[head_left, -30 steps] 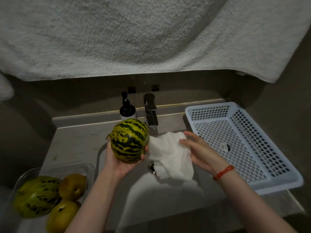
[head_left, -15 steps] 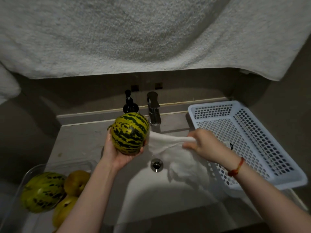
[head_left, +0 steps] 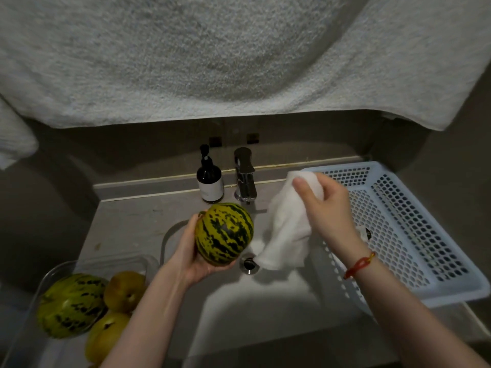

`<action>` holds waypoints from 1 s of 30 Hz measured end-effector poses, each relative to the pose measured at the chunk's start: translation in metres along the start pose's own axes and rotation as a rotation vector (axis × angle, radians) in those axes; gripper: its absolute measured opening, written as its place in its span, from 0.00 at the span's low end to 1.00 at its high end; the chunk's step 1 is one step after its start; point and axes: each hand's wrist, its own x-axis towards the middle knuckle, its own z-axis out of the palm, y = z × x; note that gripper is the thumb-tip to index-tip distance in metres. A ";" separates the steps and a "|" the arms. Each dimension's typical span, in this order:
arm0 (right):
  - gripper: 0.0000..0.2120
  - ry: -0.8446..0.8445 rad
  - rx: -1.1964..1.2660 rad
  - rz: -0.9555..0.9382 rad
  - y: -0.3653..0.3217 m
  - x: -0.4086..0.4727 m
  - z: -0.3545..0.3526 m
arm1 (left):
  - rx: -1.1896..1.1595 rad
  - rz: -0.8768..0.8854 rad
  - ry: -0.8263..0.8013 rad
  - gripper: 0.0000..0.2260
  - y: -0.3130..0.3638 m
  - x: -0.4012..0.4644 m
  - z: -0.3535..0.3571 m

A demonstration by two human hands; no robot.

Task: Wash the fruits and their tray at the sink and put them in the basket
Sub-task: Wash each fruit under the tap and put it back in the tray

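Observation:
My left hand (head_left: 191, 254) cups a yellow-green striped melon (head_left: 223, 233) from the left and below, over the sink (head_left: 239, 309). To its right, my right hand (head_left: 328, 211) grips a white cloth (head_left: 288, 232) that hangs down toward the drain (head_left: 249, 265). A clear tray (head_left: 53, 272) at the bottom left holds a second striped melon (head_left: 70, 305) and two yellow-brown pears (head_left: 124, 290). The white perforated basket (head_left: 414, 229) sits on the counter to the right, with nothing but a small sticker visible inside.
A dark soap pump bottle (head_left: 210, 179) and a chrome tap (head_left: 245, 176) stand behind the sink. A large white towel (head_left: 212, 57) hangs overhead across the top of the view. The grey counter (head_left: 127, 221) stretches left of the sink.
My right hand has lifted the cloth up and back, toward the basket's near corner. The melon stays held in my left hand over the sink.

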 end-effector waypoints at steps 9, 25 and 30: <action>0.17 -0.692 0.024 -0.007 -0.004 -0.009 0.006 | 0.078 -0.087 -0.069 0.26 -0.016 0.010 0.039; 0.20 -0.039 0.768 0.819 0.057 -0.032 0.047 | 0.492 0.531 0.010 0.23 -0.024 0.019 0.054; 0.10 0.162 0.567 0.507 0.064 -0.051 0.041 | 0.893 0.615 0.222 0.12 -0.035 0.015 0.053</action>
